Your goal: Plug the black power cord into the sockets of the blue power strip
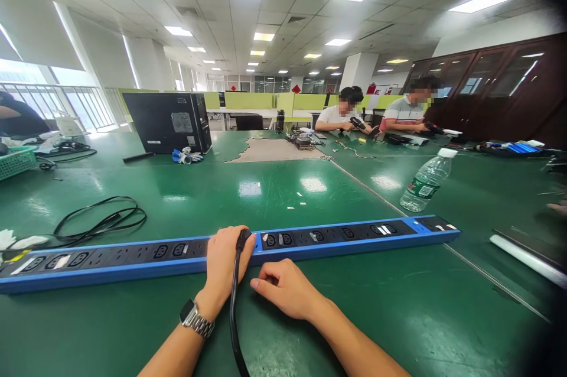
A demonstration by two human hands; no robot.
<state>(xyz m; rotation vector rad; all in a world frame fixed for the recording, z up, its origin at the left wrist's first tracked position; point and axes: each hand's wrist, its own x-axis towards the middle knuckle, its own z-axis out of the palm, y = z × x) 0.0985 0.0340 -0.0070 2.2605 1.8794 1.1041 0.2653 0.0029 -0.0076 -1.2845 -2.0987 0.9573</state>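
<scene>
A long blue power strip (336,245) with black socket panels lies across the green table in front of me. My left hand (228,253), with a watch on the wrist, reaches over its middle. Its fingers are closed around the black plug (243,237) of a thick power cable (234,306), which runs down toward me. Whether the plug sits in a socket is hidden by the hand. Just this side of the strip, my right hand (287,288) rests near the table, loosely curled. Its thumb is apart from the fingers, and nothing shows between them.
A clear water bottle (426,182) stands tilted-looking behind the strip's right end. Thin black cable (101,220) lies coiled at left. Farther back are a black computer case (166,123), gloves (186,156) and a green basket (18,162). Two people sit at the back right, holding tools.
</scene>
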